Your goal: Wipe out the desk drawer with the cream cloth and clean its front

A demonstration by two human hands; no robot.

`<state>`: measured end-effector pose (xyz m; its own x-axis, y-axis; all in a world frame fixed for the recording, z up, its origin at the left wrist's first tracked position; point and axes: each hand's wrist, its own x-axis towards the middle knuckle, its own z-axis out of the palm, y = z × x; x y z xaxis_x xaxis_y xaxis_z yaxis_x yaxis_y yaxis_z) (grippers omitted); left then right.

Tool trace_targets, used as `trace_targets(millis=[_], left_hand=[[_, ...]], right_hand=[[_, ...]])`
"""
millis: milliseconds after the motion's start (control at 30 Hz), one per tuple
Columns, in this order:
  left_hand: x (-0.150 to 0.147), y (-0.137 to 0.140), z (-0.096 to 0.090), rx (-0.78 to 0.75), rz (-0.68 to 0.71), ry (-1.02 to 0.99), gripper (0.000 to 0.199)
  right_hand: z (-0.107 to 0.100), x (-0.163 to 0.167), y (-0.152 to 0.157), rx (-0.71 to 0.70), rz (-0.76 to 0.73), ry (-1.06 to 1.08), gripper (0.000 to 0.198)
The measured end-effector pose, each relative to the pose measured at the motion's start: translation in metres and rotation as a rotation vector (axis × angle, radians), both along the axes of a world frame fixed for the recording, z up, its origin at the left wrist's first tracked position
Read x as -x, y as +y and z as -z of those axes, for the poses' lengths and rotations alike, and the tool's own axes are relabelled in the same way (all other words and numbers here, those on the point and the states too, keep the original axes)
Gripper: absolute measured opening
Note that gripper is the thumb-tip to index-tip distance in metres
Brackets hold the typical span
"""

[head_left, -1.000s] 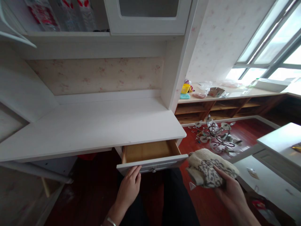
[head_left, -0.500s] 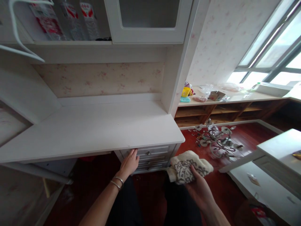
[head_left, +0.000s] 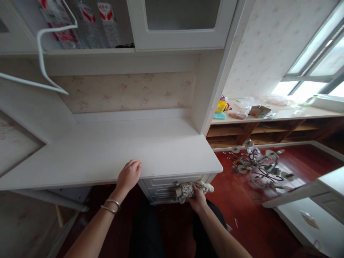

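Note:
My left hand (head_left: 129, 175) rests on the front edge of the white desk top (head_left: 107, 150), fingers loosely spread, holding nothing. My right hand (head_left: 198, 199) presses a cream cloth with a dark pattern (head_left: 188, 189) against the front of the shut top drawer (head_left: 172, 182), next to its small metal knob. Two more shut drawers sit below it. Bracelets ring my left wrist.
A dismantled chandelier (head_left: 258, 166) lies on the red wood floor at right. A window bench (head_left: 276, 114) carries a yellow cup, a box and bags. White furniture (head_left: 311, 208) stands at the right edge. A glass-door cabinet (head_left: 180, 21) hangs above the desk.
The open drawer was pushed shut by my left hand, which then rose onto the desk edge. My right hand carried the cloth left and forward to the drawer front.

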<state>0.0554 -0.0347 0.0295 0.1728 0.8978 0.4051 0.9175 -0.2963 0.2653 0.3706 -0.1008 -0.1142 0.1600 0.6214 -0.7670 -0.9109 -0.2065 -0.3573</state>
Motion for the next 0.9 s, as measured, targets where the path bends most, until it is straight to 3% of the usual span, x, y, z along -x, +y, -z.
trace_targets(millis=[133,267,500,700,900], left_hand=[[0.036,0.032,0.025,-0.045,-0.118,0.146,0.036],[0.041,0.040,0.044,-0.028,-0.272,0.208,0.038],[0.038,0.034,0.046,-0.038,-0.284,0.232,0.038],[0.037,0.034,0.048,-0.055,-0.285,0.256,0.039],[0.035,0.033,0.049,-0.069,-0.285,0.273,0.039]], right_hand=[[0.001,0.004,0.018,0.027,0.026,-0.006,0.015],[0.000,0.004,0.024,0.039,0.035,-0.005,0.018],[-0.006,0.008,0.019,-0.082,0.091,-0.119,0.028],[-0.050,0.012,0.004,-0.217,0.123,-0.263,0.040],[-0.095,0.039,-0.005,-0.194,0.102,-0.181,0.035]])
